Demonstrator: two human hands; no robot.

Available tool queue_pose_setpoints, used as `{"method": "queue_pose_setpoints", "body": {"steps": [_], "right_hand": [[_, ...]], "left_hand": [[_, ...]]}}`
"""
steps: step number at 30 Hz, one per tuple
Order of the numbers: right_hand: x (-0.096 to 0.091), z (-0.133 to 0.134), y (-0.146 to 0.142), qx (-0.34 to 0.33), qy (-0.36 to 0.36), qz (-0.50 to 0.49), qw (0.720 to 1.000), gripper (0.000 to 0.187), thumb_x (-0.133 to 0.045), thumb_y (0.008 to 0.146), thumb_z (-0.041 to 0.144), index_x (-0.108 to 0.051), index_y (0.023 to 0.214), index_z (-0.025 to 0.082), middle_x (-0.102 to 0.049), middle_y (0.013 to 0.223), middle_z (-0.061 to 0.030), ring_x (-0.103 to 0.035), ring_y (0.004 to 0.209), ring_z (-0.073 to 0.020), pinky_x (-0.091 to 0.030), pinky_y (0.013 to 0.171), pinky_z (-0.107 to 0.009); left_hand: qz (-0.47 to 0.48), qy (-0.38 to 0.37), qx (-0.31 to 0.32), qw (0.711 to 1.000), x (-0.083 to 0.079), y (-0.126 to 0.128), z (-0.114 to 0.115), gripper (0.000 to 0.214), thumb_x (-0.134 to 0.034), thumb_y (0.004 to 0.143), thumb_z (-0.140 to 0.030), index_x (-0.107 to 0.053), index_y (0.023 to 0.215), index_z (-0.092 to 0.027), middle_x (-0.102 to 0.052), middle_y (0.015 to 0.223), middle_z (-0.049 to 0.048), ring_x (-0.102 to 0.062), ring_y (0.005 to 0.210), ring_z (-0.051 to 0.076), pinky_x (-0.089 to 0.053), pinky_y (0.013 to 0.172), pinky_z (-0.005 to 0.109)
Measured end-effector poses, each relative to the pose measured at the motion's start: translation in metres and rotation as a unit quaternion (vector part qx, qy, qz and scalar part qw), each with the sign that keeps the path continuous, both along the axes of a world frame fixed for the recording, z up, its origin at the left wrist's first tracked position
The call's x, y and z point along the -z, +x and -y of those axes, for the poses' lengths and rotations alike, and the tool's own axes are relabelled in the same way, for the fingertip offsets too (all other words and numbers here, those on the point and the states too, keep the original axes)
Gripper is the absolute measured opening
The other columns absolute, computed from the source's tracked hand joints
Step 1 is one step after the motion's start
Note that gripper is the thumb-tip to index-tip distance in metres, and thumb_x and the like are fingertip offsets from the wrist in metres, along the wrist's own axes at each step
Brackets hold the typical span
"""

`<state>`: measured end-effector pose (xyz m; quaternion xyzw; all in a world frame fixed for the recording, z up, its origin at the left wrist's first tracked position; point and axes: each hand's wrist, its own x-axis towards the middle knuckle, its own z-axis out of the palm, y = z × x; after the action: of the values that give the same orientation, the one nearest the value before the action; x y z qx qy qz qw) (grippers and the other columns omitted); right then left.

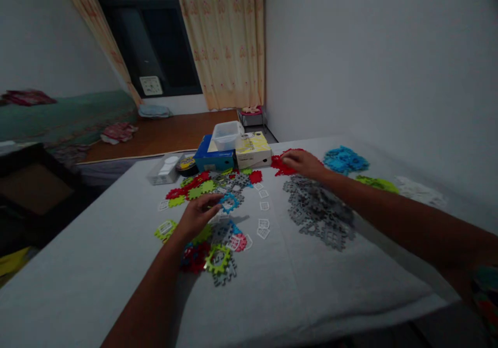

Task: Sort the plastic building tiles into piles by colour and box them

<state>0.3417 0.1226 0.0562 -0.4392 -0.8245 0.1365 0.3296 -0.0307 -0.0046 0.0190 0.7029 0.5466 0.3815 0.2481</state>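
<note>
My left hand [200, 213] pinches a blue gear-shaped puzzle piece [229, 203] with an open middle, held above the mixed pieces. Beneath and around it lie red, lime, grey and blue toothed pieces, such as a lime frame [218, 259] near the front. At the far side of the table, my right hand [301, 162] is over a pile of red pieces [280, 165], its fingers closed. Whatever they hold, if anything, cannot be made out. Under my right forearm spreads a big heap of grey pieces [317, 210].
Blue pieces [345, 159], lime pieces [377, 183] and white pieces [420, 191] form separate piles on the right. Along the back stand a blue box [213, 156], a yellow-white box [254, 151] and clear containers [227, 134]. Small white pieces [264, 206] dot the middle.
</note>
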Motion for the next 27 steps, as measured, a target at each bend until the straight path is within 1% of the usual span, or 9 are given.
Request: {"method": "queue_pose_setpoints", "body": {"steps": [2, 5, 9, 13, 16, 20, 22, 24, 27], "right_hand": [[0.007, 0.033, -0.052, -0.130, -0.044, 0.026, 0.990, 0.028, -0.052, 0.092, 0.035, -0.069, 0.109, 0.020, -0.073, 0.105, -0.0072, -0.066, 0.092, -0.0191, -0.048, 0.083, -0.031], [0.016, 0.069, -0.105, -0.223, -0.090, 0.066, 0.969, 0.033, -0.055, 0.092, 0.035, -0.065, 0.121, 0.022, -0.072, 0.112, -0.0072, -0.067, 0.094, -0.0196, -0.048, 0.081, -0.029], [0.025, 0.085, -0.132, -0.221, -0.094, 0.066, 0.968, 0.033, -0.057, 0.091, 0.037, -0.060, 0.123, 0.031, -0.074, 0.099, 0.0020, -0.068, 0.089, -0.0179, -0.046, 0.078, -0.026], [0.025, 0.075, -0.118, -0.179, -0.067, 0.049, 0.980, 0.022, -0.058, 0.090, 0.037, -0.064, 0.110, 0.030, -0.074, 0.091, 0.0036, -0.067, 0.084, -0.0175, -0.046, 0.076, -0.026], [0.018, 0.047, -0.075, -0.120, -0.063, 0.025, 0.990, 0.026, -0.061, 0.088, 0.033, -0.062, 0.112, 0.022, -0.074, 0.092, -0.0026, -0.067, 0.085, -0.0183, -0.046, 0.075, -0.027], [0.006, -0.013, 0.033, 0.066, -0.034, -0.001, 0.997, 0.023, -0.064, 0.084, 0.032, -0.064, 0.102, 0.017, -0.074, 0.090, -0.0054, -0.067, 0.080, -0.0173, -0.047, 0.071, -0.026], [0.006, -0.042, 0.099, 0.206, 0.011, 0.009, 0.978, 0.021, -0.064, 0.083, 0.032, -0.066, 0.098, 0.017, -0.074, 0.095, -0.0066, -0.067, 0.086, -0.0186, -0.049, 0.075, -0.028], [0.012, -0.063, 0.161, 0.324, 0.012, 0.043, 0.945, 0.021, -0.064, 0.081, 0.032, -0.069, 0.097, 0.018, -0.074, 0.097, -0.0075, -0.068, 0.091, -0.0202, -0.049, 0.078, -0.029], [0.025, -0.079, 0.227, 0.414, -0.047, 0.082, 0.906, 0.020, -0.067, 0.078, 0.030, -0.072, 0.091, 0.016, -0.075, 0.084, -0.0089, -0.069, 0.082, -0.0216, -0.051, 0.073, -0.030]], "left_hand": [[0.013, 0.001, 0.014, 1.000, 0.003, 0.005, 0.002, 0.048, -0.068, 0.075, -0.054, -0.073, 0.105, -0.017, -0.076, 0.096, 0.0092, -0.070, 0.085, 0.024, -0.058, 0.077, 0.036], [0.036, -0.002, 0.034, 0.999, 0.006, 0.006, 0.003, 0.043, -0.070, 0.076, -0.052, -0.072, 0.102, -0.017, -0.076, 0.092, 0.0081, -0.070, 0.082, 0.022, -0.058, 0.075, 0.034], [0.054, 0.002, 0.045, 0.998, 0.008, 0.006, 0.002, 0.043, -0.071, 0.074, -0.053, -0.071, 0.098, -0.018, -0.076, 0.091, 0.0075, -0.071, 0.082, 0.022, -0.059, 0.075, 0.035], [0.030, -0.009, 0.053, 0.998, 0.009, 0.007, 0.001, 0.047, -0.069, 0.075, -0.056, -0.071, 0.104, -0.019, -0.075, 0.101, 0.0090, -0.070, 0.092, 0.025, -0.060, 0.078, 0.037], [-0.013, -0.007, 0.046, 0.999, 0.011, 0.005, 0.000, 0.050, -0.064, 0.079, -0.060, -0.072, 0.109, -0.021, -0.074, 0.109, 0.0097, -0.070, 0.096, 0.025, -0.059, 0.082, 0.039], [-0.065, 0.018, 0.038, 0.997, 0.015, -0.004, -0.004, 0.047, -0.059, 0.082, -0.061, -0.074, 0.106, -0.023, -0.074, 0.110, 0.0089, -0.069, 0.100, 0.026, -0.056, 0.091, 0.039], [-0.079, 0.025, 0.034, 0.996, 0.018, -0.007, -0.006, 0.046, -0.058, 0.082, -0.061, -0.076, 0.103, -0.024, -0.075, 0.109, 0.0082, -0.069, 0.102, 0.026, -0.056, 0.091, 0.038], [-0.088, 0.024, 0.028, 0.995, 0.020, -0.009, -0.007, 0.047, -0.058, 0.081, -0.063, -0.077, 0.100, -0.025, -0.076, 0.107, 0.0077, -0.070, 0.100, 0.026, -0.057, 0.087, 0.037], [-0.098, 0.024, 0.018, 0.995, 0.020, -0.009, -0.009, 0.047, -0.058, 0.080, -0.065, -0.077, 0.097, -0.025, -0.077, 0.103, 0.0072, -0.071, 0.096, 0.026, -0.058, 0.086, 0.037]]}}
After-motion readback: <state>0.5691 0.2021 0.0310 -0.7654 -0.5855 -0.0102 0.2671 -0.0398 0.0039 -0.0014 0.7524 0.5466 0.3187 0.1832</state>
